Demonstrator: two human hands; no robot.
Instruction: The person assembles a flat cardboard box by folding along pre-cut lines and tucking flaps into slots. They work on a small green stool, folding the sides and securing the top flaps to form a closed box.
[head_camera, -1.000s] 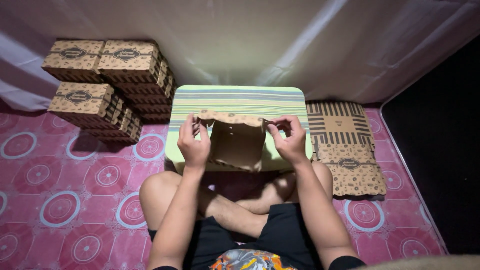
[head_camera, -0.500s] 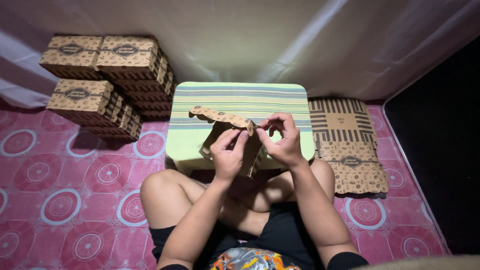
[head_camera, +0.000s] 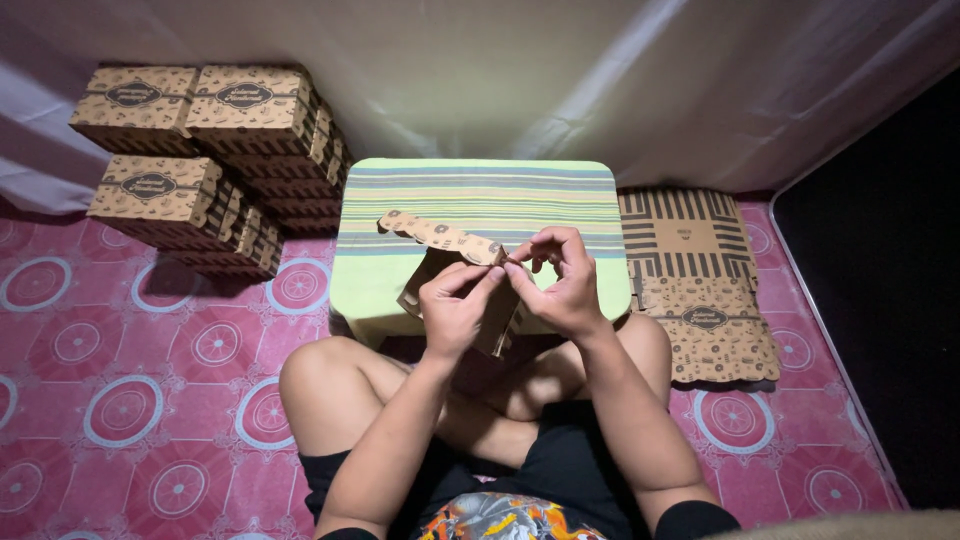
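Both hands work a half-folded brown cardboard box (head_camera: 470, 290) held just above the near edge of the small striped counter (head_camera: 480, 195). The left hand (head_camera: 455, 305) grips the box from the near side, fingers curled around a panel below its scalloped flap (head_camera: 435, 233), which sticks out beyond the left hand toward the far left. The right hand (head_camera: 560, 285) is narrowed to a pinch: thumb and forefinger close on the flap's end, where it meets the left hand's fingertips, and the other fingers arch above.

A second ago the box stood open and square between the two hands, which were set apart, one on each upper corner. Half a second ago the hands had drawn together and the flap had swung up. Now the hands touch at the fingertips, the box is turned more edge-on and sits lower toward the lap, and the flap lies slanted across the counter's stripes.

Well to the left of the left hand, finished printed boxes (head_camera: 205, 150) stand stacked on the pink patterned floor mat (head_camera: 130, 400), as before. Just to the right of the right hand, flat unfolded box blanks (head_camera: 700, 280) lie on the mat beside the counter, unmoved.
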